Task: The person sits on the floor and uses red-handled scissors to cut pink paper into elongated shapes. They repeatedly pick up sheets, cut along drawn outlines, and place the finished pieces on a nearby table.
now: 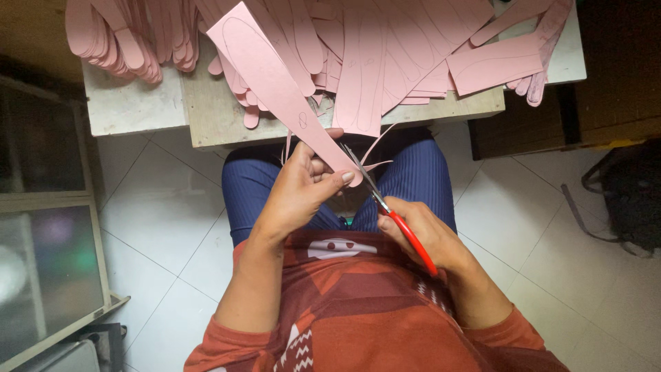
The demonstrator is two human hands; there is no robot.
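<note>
We look down at a long pink sheet strip (275, 76) with an outline drawn on it, held over our lap just in front of the near edge of the tabletop (206, 124). Our left hand (299, 189) is clamped on the strip's narrow lower end, thumb on top. Our right hand (427, 238) is closed around the red handles of a pair of scissors (385, 210), whose metal blades meet the strip's tip beside the left thumb. Thin pink offcuts (375, 155) curl from the cut. On the tabletop, many cut pink pieces (385, 55) lie spread across the middle and right, and a stack of shaped pink pieces (131, 34) sits toward the far left corner. Below are blue striped trousers (420, 172), a rust-red patterned shirt (358, 310) and a white tiled floor (165, 227).
</note>
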